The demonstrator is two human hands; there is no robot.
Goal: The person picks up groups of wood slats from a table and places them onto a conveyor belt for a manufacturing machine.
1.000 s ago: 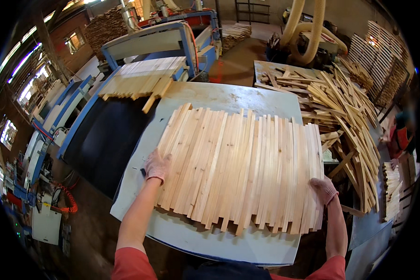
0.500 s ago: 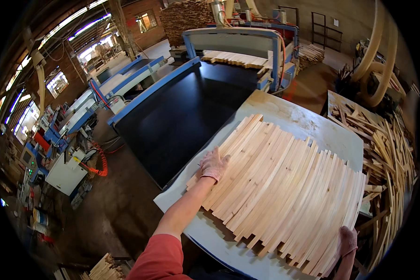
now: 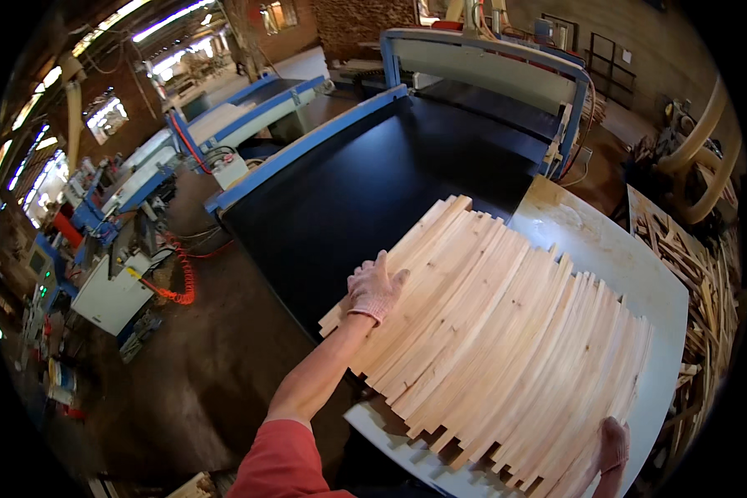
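A wide row of pale wooden strips (image 3: 490, 324) lies side by side, their ends uneven. Its left part rests over the black conveyor belt (image 3: 340, 199), its right part over a light grey board (image 3: 614, 241). My left hand (image 3: 373, 290), in a pinkish knit glove, grips the row's left edge, thumb on top and fingers over the outermost strip. At the near right corner my right hand (image 3: 612, 446), also gloved, is closed against the outer strip; its fingers are partly hidden. Between both hands the row is held together.
A blue machine gantry (image 3: 490, 62) spans the belt's far end, and a blue rail (image 3: 315, 145) borders its left side. Scrap wood (image 3: 697, 299) is heaped at right beside beige hoses (image 3: 705, 166). Left stands a white cabinet (image 3: 112, 290) with a coiled orange hose (image 3: 183, 282).
Both hands have shifted the row of strips leftward, from the grey board partly onto the black belt. The strips seen under the gantry earlier are out of sight. My view has turned slightly left.
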